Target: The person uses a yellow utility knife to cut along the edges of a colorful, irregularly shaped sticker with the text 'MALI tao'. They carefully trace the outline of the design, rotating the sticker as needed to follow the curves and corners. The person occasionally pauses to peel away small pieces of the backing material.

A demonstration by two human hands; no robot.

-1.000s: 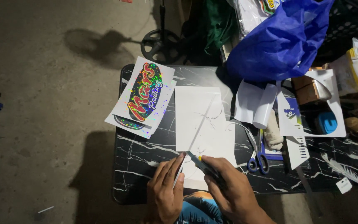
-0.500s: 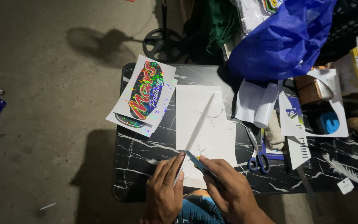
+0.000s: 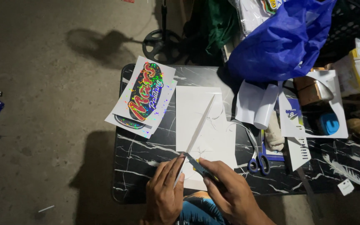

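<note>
A white sheet (image 3: 207, 125) lies on a black marble-patterned table (image 3: 146, 154). Across it runs a long pale ruler (image 3: 198, 129), slanting from the near left to the far right. My left hand (image 3: 165, 193) presses its fingers on the ruler's near end. My right hand (image 3: 228, 193) grips a slim craft knife (image 3: 198, 166) with a yellow and dark handle, its tip at the ruler's near edge on the sheet.
Holographic sticker sheets (image 3: 144, 98) hang over the table's far left corner. Blue-handled scissors (image 3: 261, 160), a paper roll (image 3: 267, 108), a blue plastic bag (image 3: 286, 37) and small boxes (image 3: 311, 91) crowd the right side. A round stand base (image 3: 161, 41) is on the concrete floor.
My hands and the knife stay at the ruler's near end; the ruler has shifted slightly on the sheet. The view has drifted a little.
</note>
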